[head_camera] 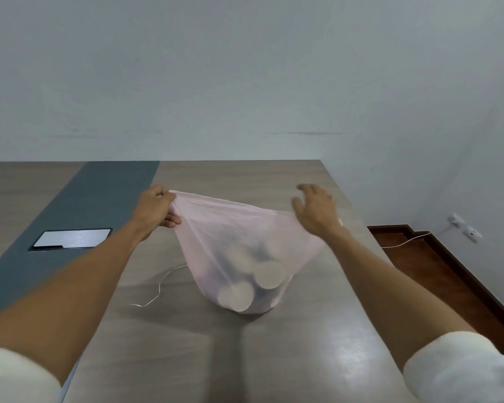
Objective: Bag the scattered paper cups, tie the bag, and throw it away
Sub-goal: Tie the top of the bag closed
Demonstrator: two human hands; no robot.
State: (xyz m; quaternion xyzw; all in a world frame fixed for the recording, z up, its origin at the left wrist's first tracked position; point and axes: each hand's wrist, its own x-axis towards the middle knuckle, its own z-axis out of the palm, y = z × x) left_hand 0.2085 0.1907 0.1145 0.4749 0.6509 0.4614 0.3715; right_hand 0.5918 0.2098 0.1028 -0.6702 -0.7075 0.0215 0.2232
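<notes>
White sleeves sat lowest in my view, both forearms reaching out over the wood-grain table (317, 359). Just beyond them the bag (245, 242) stood on its base near the middle of the tabletop, thin pink plastic, and through it I could make out the paper cups (234, 295) heaped at the bottom, lying on their sides with round ends towards me. How many, I could not tell. A loose string (160, 282) curled on the table just left of the bag.

The bag's long axis ran roughly upright, mouth up, but the rim was stretched wide left to right, so the top spread like a hammock above a narrow, weighted bottom.

My left hand (154, 209) pinched the left corner of the rim between thumb and fingers, pulled taut. My right hand (316, 212) was at the right corner with its fingers spread and lifted; whether it gripped any plastic underneath, I could not say.

I judged the cups were in and tying was the step in hand. To do it well I wanted the right hand to close on its corner, then gather both corners inward over the centre, keeping the base planted so the cups stayed settled, and pull gently, since film this thin would likely tear.

Farther off, a dark strip held a glossy panel (72, 238), then the bare wall.
</notes>
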